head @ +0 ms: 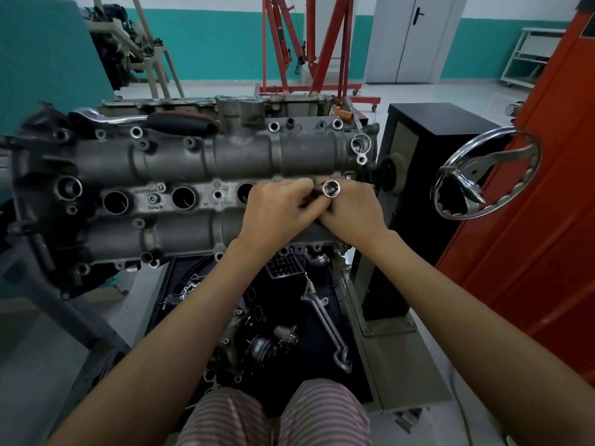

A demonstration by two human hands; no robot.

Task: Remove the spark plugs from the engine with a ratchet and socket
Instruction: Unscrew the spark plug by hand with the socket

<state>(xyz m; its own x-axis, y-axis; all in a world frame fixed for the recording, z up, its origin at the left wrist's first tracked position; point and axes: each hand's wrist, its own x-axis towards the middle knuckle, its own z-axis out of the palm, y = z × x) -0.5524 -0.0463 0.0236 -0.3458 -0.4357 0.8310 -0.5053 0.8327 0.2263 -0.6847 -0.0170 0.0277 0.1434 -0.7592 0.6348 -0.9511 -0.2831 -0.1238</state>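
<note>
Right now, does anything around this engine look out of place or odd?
Mostly no. The ratchet lies loose on the engine's far edge, unused, while both hands, left hand and right hand, hold the socket with its open end facing up, not down a plug well. Nothing looks spilled or broken.

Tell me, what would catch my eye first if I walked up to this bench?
Probably the two hands, the left hand and right hand, pressed together at the centre, gripping a shiny socket whose open end faces the camera. Under them the grey engine runs across the view, with dark round plug wells along its middle. To the right a chrome handwheel stands before an orange panel.
</note>
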